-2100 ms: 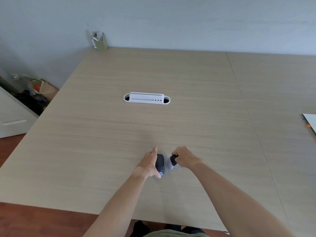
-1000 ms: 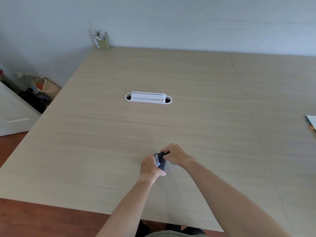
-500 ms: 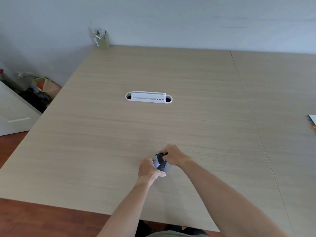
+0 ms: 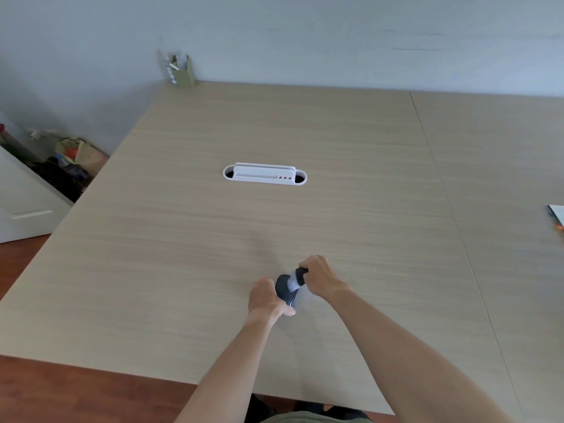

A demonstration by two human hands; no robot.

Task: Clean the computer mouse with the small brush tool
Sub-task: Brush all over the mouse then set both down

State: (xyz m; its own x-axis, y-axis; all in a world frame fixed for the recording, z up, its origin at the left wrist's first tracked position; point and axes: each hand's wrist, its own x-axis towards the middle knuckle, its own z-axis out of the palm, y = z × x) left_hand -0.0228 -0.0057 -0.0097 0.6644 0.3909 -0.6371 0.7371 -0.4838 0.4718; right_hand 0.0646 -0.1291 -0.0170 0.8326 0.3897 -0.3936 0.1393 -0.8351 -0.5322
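Note:
A black computer mouse (image 4: pixel 284 292) sits near the front middle of the wooden table (image 4: pixel 335 209), tipped up on its side. My left hand (image 4: pixel 265 299) grips it from the left and near side. My right hand (image 4: pixel 320 277) holds a small brush (image 4: pixel 297 277) with a dark handle and pale bristles. The bristles rest on the upper part of the mouse. Much of the mouse and of the brush handle is hidden by my fingers.
A white cable grommet box (image 4: pixel 265 174) is set into the table's middle. An olive pen holder (image 4: pixel 182 71) stands at the far left corner by the wall. A flat white item (image 4: pixel 557 215) lies at the right edge. Clutter (image 4: pixel 65 166) sits on the floor to the left.
My right hand brought the brush from beside the mouse onto it. My left hand tipped the mouse up on its side and keeps hold. The bristles now lie further across the mouse.

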